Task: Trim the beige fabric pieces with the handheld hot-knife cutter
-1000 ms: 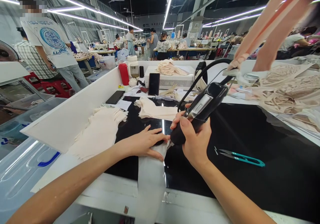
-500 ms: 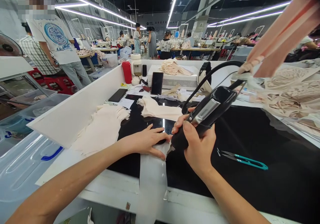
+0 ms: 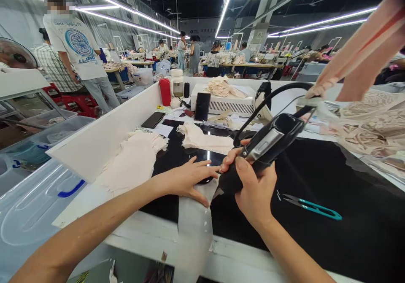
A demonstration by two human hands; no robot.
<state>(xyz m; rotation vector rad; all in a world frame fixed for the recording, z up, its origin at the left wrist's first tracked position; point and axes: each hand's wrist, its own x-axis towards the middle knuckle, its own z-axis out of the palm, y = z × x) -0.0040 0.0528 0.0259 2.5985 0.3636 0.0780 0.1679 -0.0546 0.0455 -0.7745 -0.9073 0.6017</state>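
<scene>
My left hand (image 3: pixel 186 179) lies palm down with fingers spread on a whitish translucent strip (image 3: pixel 193 228), which runs toward me over the table's front edge. In my right hand (image 3: pixel 257 190) is a black corded hand tool (image 3: pixel 268 141) with a silver plate on its side. Its pointed metal tip (image 3: pixel 217 193) is beside the strip's right edge, near my left thumb; whether it touches I cannot tell. A knotted pink fabric band (image 3: pixel 354 63) rises from the tool's rear end. Under my left fingers shows part of a round black object (image 3: pixel 207 181).
Teal-handled thread snips (image 3: pixel 319 209) lie right of my hand. Cream fabric piles (image 3: pixel 131 158) are at left, with folded cream pieces (image 3: pixel 205 137) ahead. Behind stand a phone (image 3: pixel 202 106), a red bottle (image 3: pixel 165 92) and a white box (image 3: pixel 221 101). A person (image 3: pixel 77 51) stands at left.
The whole view has shifted slightly, so things appear a little farther right and lower. My left fingers look a little more spread. The tool stays in my right hand, its tip near the strip.
</scene>
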